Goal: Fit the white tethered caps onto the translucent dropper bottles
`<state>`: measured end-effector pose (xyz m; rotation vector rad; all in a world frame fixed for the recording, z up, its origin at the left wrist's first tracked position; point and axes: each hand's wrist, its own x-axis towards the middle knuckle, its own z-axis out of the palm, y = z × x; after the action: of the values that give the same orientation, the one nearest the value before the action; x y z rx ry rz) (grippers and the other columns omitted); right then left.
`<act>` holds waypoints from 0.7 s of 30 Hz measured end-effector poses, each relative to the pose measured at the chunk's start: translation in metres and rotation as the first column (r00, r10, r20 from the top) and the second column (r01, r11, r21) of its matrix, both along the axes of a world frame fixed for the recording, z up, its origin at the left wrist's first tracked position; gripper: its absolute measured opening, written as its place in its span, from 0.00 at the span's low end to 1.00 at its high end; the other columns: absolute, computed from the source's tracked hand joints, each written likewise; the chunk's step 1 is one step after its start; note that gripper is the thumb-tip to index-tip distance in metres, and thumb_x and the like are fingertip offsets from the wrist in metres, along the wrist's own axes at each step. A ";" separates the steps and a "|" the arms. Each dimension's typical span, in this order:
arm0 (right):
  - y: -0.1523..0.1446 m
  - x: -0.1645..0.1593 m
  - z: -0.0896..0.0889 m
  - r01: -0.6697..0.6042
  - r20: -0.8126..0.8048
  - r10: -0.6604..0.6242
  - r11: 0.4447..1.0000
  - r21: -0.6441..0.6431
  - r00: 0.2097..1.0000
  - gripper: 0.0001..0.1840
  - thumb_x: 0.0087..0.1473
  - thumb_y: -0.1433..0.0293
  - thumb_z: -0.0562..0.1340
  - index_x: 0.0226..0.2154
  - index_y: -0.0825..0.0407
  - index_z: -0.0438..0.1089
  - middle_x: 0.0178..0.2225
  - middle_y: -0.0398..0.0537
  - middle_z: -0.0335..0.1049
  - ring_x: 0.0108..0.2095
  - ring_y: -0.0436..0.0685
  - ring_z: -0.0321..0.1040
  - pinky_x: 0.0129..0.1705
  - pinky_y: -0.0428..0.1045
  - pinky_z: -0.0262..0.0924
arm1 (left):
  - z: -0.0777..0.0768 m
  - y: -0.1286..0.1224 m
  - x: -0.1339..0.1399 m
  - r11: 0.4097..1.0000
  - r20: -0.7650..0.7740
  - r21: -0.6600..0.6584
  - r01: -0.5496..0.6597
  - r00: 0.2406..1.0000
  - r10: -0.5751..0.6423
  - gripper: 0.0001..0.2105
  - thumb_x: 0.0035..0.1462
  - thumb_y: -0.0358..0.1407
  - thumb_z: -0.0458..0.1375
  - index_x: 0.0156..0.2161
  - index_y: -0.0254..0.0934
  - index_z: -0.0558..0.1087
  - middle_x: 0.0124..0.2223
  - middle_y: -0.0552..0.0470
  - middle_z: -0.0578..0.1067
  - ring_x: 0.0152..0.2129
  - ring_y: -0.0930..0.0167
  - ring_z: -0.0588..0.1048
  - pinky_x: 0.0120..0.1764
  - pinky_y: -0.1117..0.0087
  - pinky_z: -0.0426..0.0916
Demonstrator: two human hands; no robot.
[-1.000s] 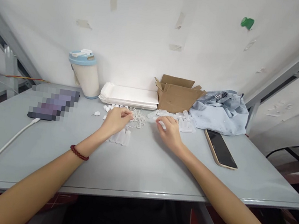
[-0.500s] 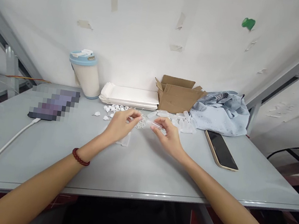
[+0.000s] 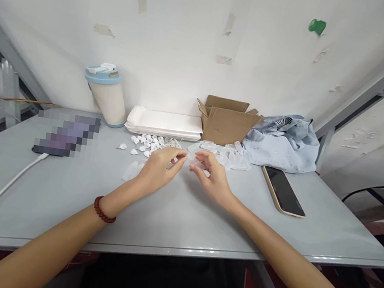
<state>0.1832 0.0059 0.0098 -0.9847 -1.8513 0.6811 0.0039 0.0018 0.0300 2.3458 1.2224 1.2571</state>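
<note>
A clear plastic tube [image 3: 199, 162] lies between the thumb and fingers of my right hand [image 3: 217, 179], which is closed around it. My left hand [image 3: 159, 168] meets the tube's left end with thumb and forefinger pinched together; what sits in that pinch is too small to make out. Behind the left hand is a pile of small white caps [image 3: 147, 142], with a few stray ones at its left. More clear tubes [image 3: 235, 160] are heaped beyond the right hand. Some clear plastic pieces [image 3: 132, 171] lie partly hidden beside my left hand.
Along the wall stand a blue-lidded cup [image 3: 108, 98], a stack of white packets [image 3: 166, 122], an open cardboard box [image 3: 229, 125] and a bundled light-blue cloth [image 3: 281, 145]. One phone [image 3: 284, 191] lies at right; a blurred-out device [image 3: 67, 135] with a white cable lies at left.
My hands have come closer together, the left shifting right to the tube's end. The clear pieces beside my left hand show more now. The view has shifted slightly.
</note>
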 end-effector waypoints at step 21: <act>0.002 0.000 -0.001 -0.195 -0.183 0.157 0.958 -0.209 0.970 0.18 0.57 0.58 0.57 0.47 0.51 0.63 0.37 0.49 0.73 0.33 0.54 0.73 0.41 0.53 0.65 | 0.000 -0.005 0.001 0.997 -0.031 0.066 0.047 0.999 -0.045 0.11 0.59 0.29 0.51 0.45 0.35 0.72 0.37 0.49 0.77 0.34 0.69 0.74 0.39 0.67 0.70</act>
<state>0.1828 0.0079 0.0092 -0.8816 -1.7556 1.0689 0.0052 -0.0032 0.0296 2.4328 1.1455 1.2724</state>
